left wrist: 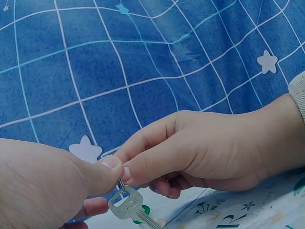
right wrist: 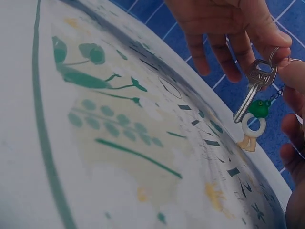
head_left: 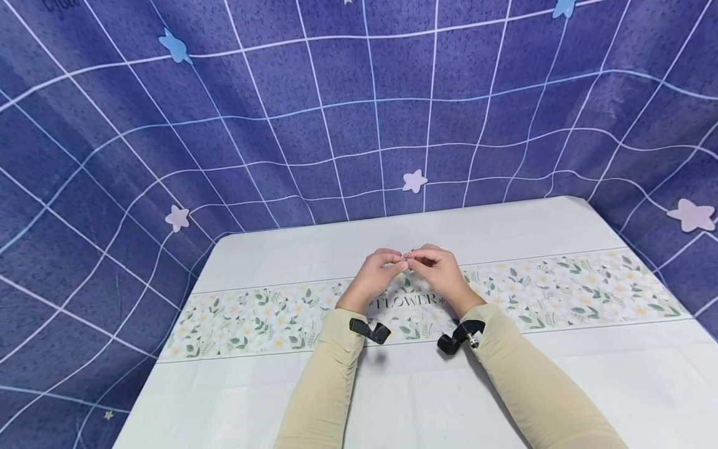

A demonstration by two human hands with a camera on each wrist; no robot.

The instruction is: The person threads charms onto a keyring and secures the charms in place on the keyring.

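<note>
Over the table's floral band, my left hand (head_left: 379, 274) and right hand (head_left: 439, 268) meet fingertip to fingertip. Between them is a thin metal key ring (right wrist: 272, 56), pinched by thumb and fingers from both sides. A silver key (right wrist: 256, 86) with lettering on its head hangs from the ring. Beside it a charm (right wrist: 259, 109) dangles on a small dark chain, with a green head, a white hoop and pale legs. In the left wrist view the key (left wrist: 127, 206) hangs below the thumbs, while fingers cover most of the ring.
The white tablecloth (head_left: 269, 399) carries a printed band of flowers with the word FLOWER. A blue curtain (head_left: 314, 137) with a white grid and stars stands behind and beside the table. Black camera straps (head_left: 370, 330) sit on both wrists.
</note>
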